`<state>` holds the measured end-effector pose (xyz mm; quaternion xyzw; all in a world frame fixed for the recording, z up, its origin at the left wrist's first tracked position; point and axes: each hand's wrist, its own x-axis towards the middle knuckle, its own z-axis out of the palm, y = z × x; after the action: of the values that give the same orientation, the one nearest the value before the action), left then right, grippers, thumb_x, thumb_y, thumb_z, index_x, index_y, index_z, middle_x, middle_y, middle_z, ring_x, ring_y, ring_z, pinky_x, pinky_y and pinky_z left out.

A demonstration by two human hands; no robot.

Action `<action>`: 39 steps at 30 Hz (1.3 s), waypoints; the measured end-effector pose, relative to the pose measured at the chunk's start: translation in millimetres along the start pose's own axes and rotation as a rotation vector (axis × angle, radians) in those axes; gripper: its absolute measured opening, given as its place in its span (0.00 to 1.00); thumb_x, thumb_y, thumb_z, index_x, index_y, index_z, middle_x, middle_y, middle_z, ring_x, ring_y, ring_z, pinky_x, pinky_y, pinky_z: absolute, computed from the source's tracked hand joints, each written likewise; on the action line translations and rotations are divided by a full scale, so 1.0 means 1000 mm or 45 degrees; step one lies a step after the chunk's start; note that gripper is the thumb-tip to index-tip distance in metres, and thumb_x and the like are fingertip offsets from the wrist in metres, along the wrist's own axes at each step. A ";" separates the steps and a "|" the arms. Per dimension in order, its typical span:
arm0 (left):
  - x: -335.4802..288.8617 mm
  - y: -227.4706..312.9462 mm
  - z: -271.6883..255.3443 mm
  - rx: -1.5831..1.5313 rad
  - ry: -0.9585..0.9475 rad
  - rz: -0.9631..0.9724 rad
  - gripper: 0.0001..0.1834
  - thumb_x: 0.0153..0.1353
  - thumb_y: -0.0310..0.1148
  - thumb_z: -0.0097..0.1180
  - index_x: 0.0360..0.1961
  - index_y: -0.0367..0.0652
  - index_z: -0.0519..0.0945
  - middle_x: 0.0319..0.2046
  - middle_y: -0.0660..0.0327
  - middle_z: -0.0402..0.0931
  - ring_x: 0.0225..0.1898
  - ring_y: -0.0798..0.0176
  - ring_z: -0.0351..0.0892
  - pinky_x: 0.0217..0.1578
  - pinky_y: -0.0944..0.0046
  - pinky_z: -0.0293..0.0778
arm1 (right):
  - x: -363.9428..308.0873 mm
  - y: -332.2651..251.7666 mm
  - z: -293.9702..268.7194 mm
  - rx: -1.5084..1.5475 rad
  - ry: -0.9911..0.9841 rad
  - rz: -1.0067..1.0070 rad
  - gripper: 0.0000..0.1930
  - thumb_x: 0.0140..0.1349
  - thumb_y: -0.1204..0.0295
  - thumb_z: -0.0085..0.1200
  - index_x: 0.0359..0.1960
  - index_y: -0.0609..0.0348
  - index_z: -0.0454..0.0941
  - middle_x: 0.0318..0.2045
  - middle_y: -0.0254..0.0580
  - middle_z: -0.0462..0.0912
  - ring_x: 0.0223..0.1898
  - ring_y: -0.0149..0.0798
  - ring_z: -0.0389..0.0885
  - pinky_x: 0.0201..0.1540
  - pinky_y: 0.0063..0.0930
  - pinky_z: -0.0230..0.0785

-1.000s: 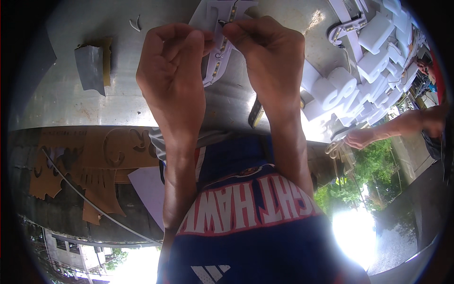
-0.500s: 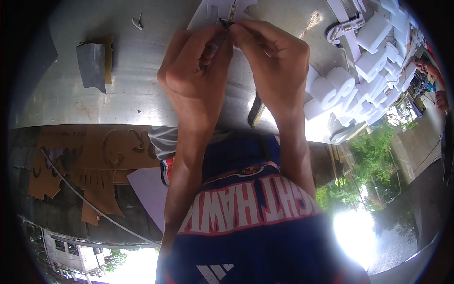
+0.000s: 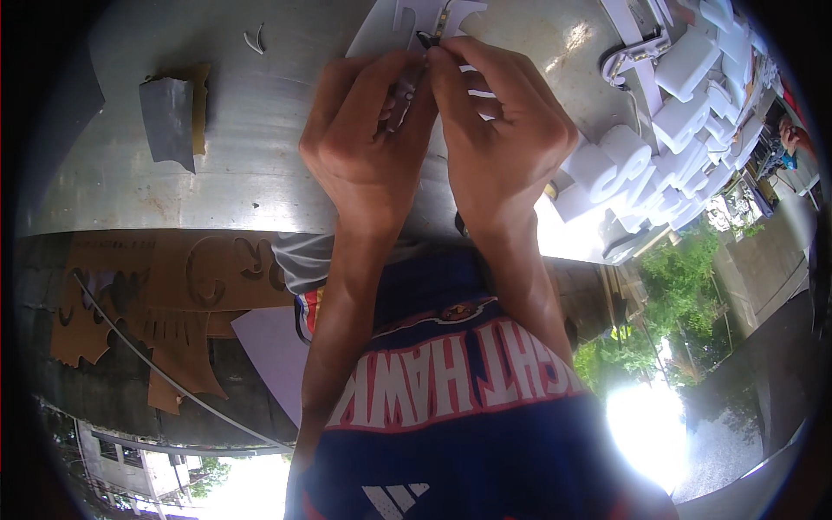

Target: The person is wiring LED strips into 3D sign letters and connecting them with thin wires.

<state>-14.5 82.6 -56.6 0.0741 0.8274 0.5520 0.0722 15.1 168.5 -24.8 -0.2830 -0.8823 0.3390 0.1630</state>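
My left hand [image 3: 373, 143] and my right hand [image 3: 511, 130] meet at the far side of the metal table, fingertips pinched close together. Between them sits a small black tape-like piece [image 3: 425, 39] at the near end of an LED strip [image 3: 443, 19]. The strip lies over a flat white cut-out [image 3: 472, 7], partly beyond the upper edge of the picture. My fingers hide most of what they grip. Under my left fingers, a pale strip-like part [image 3: 406, 94] shows in the gap of the hand.
White block letters [image 3: 685, 121] crowd the table's right side, beside a white piece with LED strip [image 3: 637, 56]. Folded grey sandpaper [image 3: 169, 121] and a wire scrap [image 3: 254, 39] lie left on the metal table [image 3: 260, 173]. Below is cut cardboard [image 3: 182, 277]. Another person's hand [image 3: 789, 134] shows far right.
Both hands have shifted slightly right, with the LED strip and white cut-out. My right forearm now covers most of the dark curved strip that showed beside it.
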 end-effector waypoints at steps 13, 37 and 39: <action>-0.003 -0.012 0.006 0.017 0.090 0.122 0.12 0.44 0.23 0.70 0.33 0.43 0.85 0.28 0.64 0.78 0.24 0.66 0.79 0.23 0.67 0.74 | 0.002 -0.004 0.002 -0.085 -0.067 0.039 0.06 0.56 0.77 0.62 0.35 0.64 0.81 0.28 0.48 0.81 0.27 0.47 0.83 0.28 0.32 0.74; -0.003 -0.016 0.006 -0.040 0.104 0.135 0.12 0.44 0.24 0.72 0.32 0.43 0.84 0.28 0.63 0.78 0.24 0.66 0.80 0.22 0.67 0.75 | -0.001 0.006 0.001 -0.056 -0.013 -0.041 0.08 0.55 0.77 0.64 0.36 0.61 0.81 0.28 0.43 0.82 0.28 0.40 0.84 0.27 0.30 0.72; -0.003 -0.016 0.005 -0.053 0.074 0.118 0.13 0.44 0.24 0.72 0.33 0.43 0.85 0.29 0.63 0.79 0.24 0.67 0.80 0.22 0.68 0.75 | -0.001 0.003 0.001 -0.048 0.026 -0.008 0.08 0.54 0.76 0.66 0.36 0.60 0.81 0.29 0.43 0.82 0.28 0.38 0.84 0.26 0.30 0.72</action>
<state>-10.9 80.4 -73.7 0.0947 0.8131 0.5739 0.0242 17.1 169.2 -27.8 -0.2869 -0.8877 0.3187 0.1678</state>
